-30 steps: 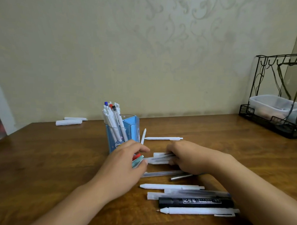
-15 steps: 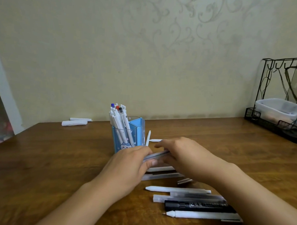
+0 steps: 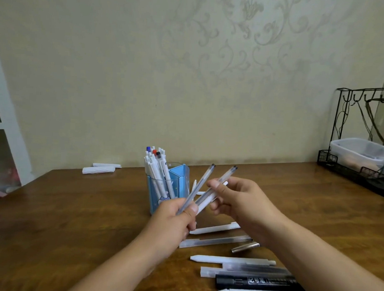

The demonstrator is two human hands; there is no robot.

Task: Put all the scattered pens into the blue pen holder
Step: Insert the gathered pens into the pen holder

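Observation:
The blue pen holder [image 3: 178, 184] stands on the wooden table [image 3: 75, 217], with several white pens upright in its left compartment. My left hand [image 3: 175, 218] and my right hand [image 3: 235, 199] together hold a small bunch of pens [image 3: 209, 189] lifted above the table, just right of the holder, tips pointing up and right. Two of the held pens are clear with dark ends, one is white. Below the hands lie several loose pens [image 3: 216, 229] and a black marker [image 3: 258, 282].
Two white pens [image 3: 195, 184] lie behind the holder. Folded white paper pieces [image 3: 98, 169] sit at the back left. A black wire rack [image 3: 357, 170] with a clear plastic box stands at the far right. A white shelf edge is at the left.
Both hands gathered pens off the table and raised them beside the holder. The bunch now tilts upward instead of lying flat.

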